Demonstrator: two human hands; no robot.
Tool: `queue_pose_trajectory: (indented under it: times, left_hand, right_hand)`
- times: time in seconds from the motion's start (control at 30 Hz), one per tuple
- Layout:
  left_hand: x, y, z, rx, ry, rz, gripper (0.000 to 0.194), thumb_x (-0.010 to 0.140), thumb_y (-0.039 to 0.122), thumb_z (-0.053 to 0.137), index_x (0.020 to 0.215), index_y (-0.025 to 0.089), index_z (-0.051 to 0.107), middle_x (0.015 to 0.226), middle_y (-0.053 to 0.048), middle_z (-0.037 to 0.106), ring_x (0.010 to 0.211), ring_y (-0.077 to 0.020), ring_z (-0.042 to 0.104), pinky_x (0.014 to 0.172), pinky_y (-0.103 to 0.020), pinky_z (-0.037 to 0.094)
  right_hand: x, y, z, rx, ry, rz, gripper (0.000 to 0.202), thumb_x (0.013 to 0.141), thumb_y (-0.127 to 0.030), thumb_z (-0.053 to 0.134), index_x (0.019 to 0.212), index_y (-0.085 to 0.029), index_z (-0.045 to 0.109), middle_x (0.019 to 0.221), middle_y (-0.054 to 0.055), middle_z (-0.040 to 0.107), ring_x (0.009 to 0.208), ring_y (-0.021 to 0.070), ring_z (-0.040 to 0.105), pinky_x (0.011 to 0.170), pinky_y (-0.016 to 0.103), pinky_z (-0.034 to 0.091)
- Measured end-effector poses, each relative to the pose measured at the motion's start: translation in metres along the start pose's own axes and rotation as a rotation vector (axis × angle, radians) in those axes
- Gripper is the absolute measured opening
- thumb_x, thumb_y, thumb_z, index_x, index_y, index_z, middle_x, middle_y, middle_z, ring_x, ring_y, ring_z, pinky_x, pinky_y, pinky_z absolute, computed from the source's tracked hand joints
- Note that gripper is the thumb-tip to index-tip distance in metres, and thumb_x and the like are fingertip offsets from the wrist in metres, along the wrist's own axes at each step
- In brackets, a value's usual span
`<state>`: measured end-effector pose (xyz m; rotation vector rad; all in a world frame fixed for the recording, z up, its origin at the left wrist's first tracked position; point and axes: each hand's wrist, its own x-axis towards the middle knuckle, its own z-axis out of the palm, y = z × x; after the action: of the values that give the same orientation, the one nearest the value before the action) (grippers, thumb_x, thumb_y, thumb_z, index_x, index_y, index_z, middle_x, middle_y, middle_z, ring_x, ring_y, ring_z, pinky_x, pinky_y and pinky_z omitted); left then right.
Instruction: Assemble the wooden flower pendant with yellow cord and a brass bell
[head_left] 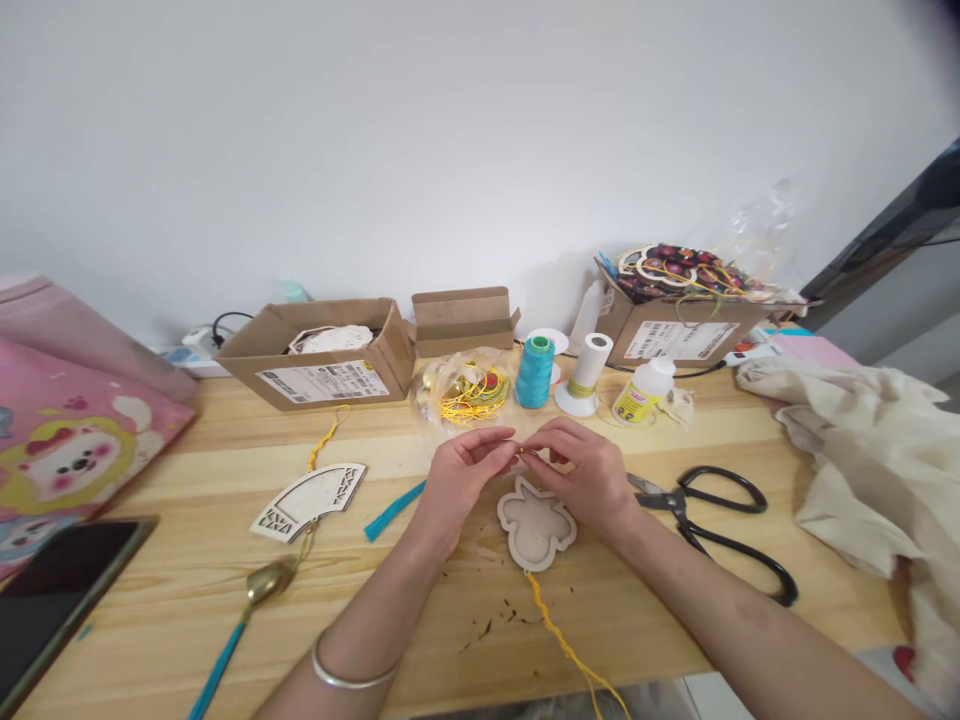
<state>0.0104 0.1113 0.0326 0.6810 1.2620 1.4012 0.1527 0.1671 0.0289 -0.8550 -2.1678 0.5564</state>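
My left hand [466, 472] and right hand [583, 468] pinch small yellowish piece [522, 450], centre. Flower-shaped pendant [537, 524] below: yellow cord [553, 629] on, teal tassel [394, 511] seemingly unattached. Frame left: fan-shaped pendant [309, 501], tasselled.

The left forearm [375, 600] and right forearm [720, 592] are bare, the left ringed by a slim silver-coloured bangle [351, 683].

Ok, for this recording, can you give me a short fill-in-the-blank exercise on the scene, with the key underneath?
1. The left hand and right hand hold a small item in their ____.
2. The cord trailing from the scalloped piece is ____.
3. The scissors have ____ handles.
4. The bracelet is worn on the ____ wrist.

Missing words: fingertips; yellow; black; left.
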Motion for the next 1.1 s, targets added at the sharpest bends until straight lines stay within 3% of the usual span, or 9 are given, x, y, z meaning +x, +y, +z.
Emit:
queue_pose_trajectory:
  times: [0.43, 0.63, 0.8, 0.93, 1.1]
  left_hand:
    - [-0.003, -0.002, 0.002, 0.365, 0.073, 0.24, 0.021, 0.065, 0.021, 0.066, 0.086, 0.02, 0.069, 0.079, -0.003, 0.069, 0.073, -0.0168, 0.063, 0.067, -0.025, 0.048]
    - [-0.006, 0.002, 0.0, 0.372, 0.127, 0.393, 0.028, 0.067, 0.021, 0.064, 0.095, 0.021, 0.065, 0.077, -0.001, 0.068, 0.075, -0.0149, 0.061, 0.075, -0.024, 0.045]
    - [-0.009, 0.006, 0.001, 0.505, 0.122, 0.503, 0.026, 0.07, 0.021, 0.062, 0.096, 0.022, 0.065, 0.079, -0.001, 0.067, 0.079, -0.0149, 0.06, 0.081, -0.024, 0.043]
    - [-0.01, 0.004, 0.002, 0.581, 0.082, 0.583, 0.024, 0.073, 0.022, 0.059, 0.096, 0.021, 0.064, 0.082, -0.001, 0.067, 0.084, -0.0155, 0.06, 0.084, -0.028, 0.043]
    - [-0.006, -0.001, 0.008, 0.302, -0.088, 0.415, 0.029, 0.073, 0.024, 0.059, 0.102, 0.018, 0.061, 0.103, -0.006, 0.065, 0.095, -0.0175, 0.059, 0.085, -0.029, 0.046]
  right_hand:
    - [0.0, -0.002, 0.003, -0.061, -0.02, 0.022, 0.006, 0.07, -0.019, 0.053, 0.071, -0.02, 0.059, 0.075, 0.002, 0.061, 0.057, 0.0101, 0.05, 0.051, 0.021, 0.038]
    - [0.002, -0.001, -0.001, -0.062, -0.148, 0.058, 0.011, 0.062, -0.014, 0.055, 0.072, -0.019, 0.054, 0.076, 0.001, 0.058, 0.063, 0.0118, 0.051, 0.056, 0.022, 0.04]
    - [0.005, 0.0, -0.003, 0.175, -0.165, 0.111, 0.017, 0.068, -0.023, 0.058, 0.084, -0.018, 0.06, 0.081, 0.002, 0.06, 0.062, 0.0112, 0.048, 0.057, 0.024, 0.041]
    - [0.008, 0.0, -0.001, 0.429, -0.115, 0.213, 0.013, 0.071, -0.027, 0.058, 0.072, -0.016, 0.065, 0.075, 0.004, 0.059, 0.061, 0.0113, 0.049, 0.053, 0.024, 0.039]
    - [0.01, 0.004, -0.004, 0.722, -0.041, 0.241, 0.009, 0.068, -0.027, 0.065, 0.069, -0.019, 0.069, 0.067, 0.001, 0.056, 0.062, 0.0117, 0.05, 0.055, 0.025, 0.038]
